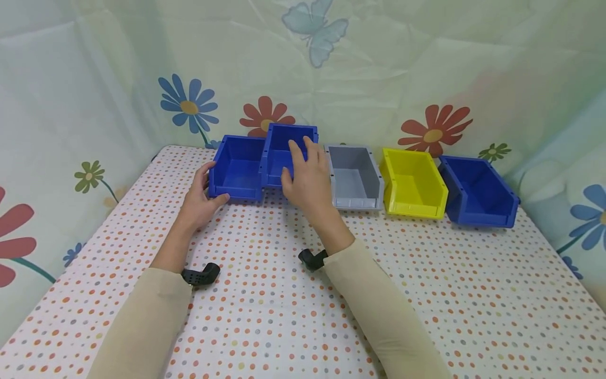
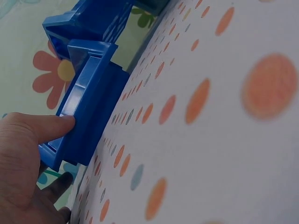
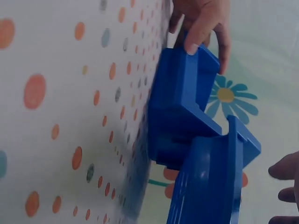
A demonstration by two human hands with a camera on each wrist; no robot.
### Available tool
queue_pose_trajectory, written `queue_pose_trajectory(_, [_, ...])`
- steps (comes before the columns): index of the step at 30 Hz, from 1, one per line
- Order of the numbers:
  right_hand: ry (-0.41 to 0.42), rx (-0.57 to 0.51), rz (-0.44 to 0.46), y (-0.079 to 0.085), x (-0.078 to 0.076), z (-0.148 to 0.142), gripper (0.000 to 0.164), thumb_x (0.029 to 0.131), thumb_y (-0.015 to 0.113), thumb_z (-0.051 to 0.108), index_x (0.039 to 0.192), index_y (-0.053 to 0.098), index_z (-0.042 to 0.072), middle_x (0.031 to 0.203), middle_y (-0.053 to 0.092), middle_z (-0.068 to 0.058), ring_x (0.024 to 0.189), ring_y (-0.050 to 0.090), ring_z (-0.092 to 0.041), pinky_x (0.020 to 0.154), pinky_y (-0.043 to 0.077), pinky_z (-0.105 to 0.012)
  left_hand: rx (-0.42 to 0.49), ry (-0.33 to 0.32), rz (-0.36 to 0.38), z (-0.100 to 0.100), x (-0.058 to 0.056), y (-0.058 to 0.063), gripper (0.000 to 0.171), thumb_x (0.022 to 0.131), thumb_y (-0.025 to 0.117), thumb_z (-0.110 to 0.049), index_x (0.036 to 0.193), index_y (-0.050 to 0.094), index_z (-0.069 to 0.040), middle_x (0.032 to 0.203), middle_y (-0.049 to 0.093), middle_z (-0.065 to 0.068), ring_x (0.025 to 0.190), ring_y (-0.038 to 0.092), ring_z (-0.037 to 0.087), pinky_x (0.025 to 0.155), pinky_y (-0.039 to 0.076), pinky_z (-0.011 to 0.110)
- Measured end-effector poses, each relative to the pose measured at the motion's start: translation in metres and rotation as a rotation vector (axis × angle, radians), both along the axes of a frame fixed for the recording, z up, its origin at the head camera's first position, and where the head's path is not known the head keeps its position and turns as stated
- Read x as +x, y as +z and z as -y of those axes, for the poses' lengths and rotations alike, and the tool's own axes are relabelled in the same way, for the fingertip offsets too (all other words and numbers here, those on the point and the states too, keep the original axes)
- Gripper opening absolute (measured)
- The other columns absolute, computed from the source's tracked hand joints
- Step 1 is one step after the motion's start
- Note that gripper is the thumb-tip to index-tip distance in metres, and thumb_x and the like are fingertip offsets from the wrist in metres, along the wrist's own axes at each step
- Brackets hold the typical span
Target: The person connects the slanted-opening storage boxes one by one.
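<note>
Clamping the blue bin (image 1: 240,173) farthest left of the grey bin (image 1: 351,181) is the left hand (image 1: 199,202); right hand (image 1: 310,181) shows grip apart. Bin likely light, stiff; hold side walls.

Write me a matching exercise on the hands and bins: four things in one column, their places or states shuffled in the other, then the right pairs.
Things
1. left hand
2. yellow bin
3. right hand
4. grey bin

Places or states
A. partly hides the second blue bin from the left in the head view
B. third of the five bins, counting from the left
C. has its thumb on the leftmost blue bin
D. next to the rightmost blue bin

Pairs: 1-C, 2-D, 3-A, 4-B
</note>
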State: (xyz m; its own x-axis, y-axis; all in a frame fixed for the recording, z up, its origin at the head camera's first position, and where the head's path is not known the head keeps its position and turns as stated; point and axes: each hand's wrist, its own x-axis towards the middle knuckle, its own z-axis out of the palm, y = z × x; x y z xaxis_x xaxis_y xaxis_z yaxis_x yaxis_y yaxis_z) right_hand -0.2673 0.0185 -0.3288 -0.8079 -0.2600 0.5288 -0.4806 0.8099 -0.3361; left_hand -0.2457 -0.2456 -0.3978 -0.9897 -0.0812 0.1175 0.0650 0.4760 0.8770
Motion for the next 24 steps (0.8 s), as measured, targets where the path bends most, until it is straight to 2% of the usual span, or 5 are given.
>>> queue_pose_trajectory(3, [0.039,0.068,-0.033,-0.001,-0.004,0.008,0.057,0.103,0.06,0.026,0.155,0.046,0.008,0.162,0.036,-0.023,0.151,0.032,-0.046,0.126,0.027,-0.059,0.012,-0.001,-0.005,0.0,0.001,0.0,0.088,0.1,0.065,-0.008,0.166,0.012,-0.033,0.173,0.015,0.017,0.159,0.019,0.041,0.127,0.023,0.06])
queue_pose_trajectory(8, [0.079,0.139,0.021,0.002,-0.009,0.018,0.059,0.105,0.058,0.034,0.158,0.042,0.013,0.165,0.033,-0.021,0.153,0.03,-0.043,0.128,0.026,-0.055,0.013,-0.005,0.002,0.0,0.003,-0.003,0.087,0.101,0.064,-0.007,0.166,0.012,-0.031,0.173,0.014,0.019,0.159,0.019,0.042,0.127,0.023,0.06])
queue_pose_trajectory(17, [0.104,0.17,0.173,0.011,-0.013,0.026,0.066,0.105,0.056,0.04,0.164,0.031,0.022,0.17,0.027,-0.014,0.143,0.048,-0.041,0.105,0.054,-0.054,-0.022,-0.026,-0.004,-0.006,-0.001,-0.001,0.087,0.1,0.066,-0.01,0.165,0.014,-0.033,0.172,0.019,0.019,0.157,0.024,0.044,0.126,0.026,0.061])
queue_pose_trajectory(22, [0.129,0.186,0.263,0.011,-0.017,0.029,0.068,0.106,0.055,0.041,0.165,0.027,0.025,0.172,0.023,-0.009,0.144,0.048,-0.042,0.106,0.053,-0.058,-0.036,-0.024,0.004,-0.006,-0.001,0.001,0.087,0.1,0.066,-0.011,0.165,0.013,-0.034,0.172,0.019,0.018,0.157,0.025,0.043,0.126,0.026,0.062])
queue_pose_trajectory(24, [0.149,0.198,0.285,0.01,-0.019,0.031,0.068,0.106,0.055,0.041,0.166,0.026,0.026,0.173,0.021,-0.007,0.134,0.058,-0.038,0.104,0.055,-0.055,-0.041,-0.02,0.008,-0.005,0.0,0.001,0.087,0.101,0.066,-0.012,0.165,0.012,-0.034,0.172,0.019,0.018,0.157,0.024,0.043,0.126,0.026,0.062])
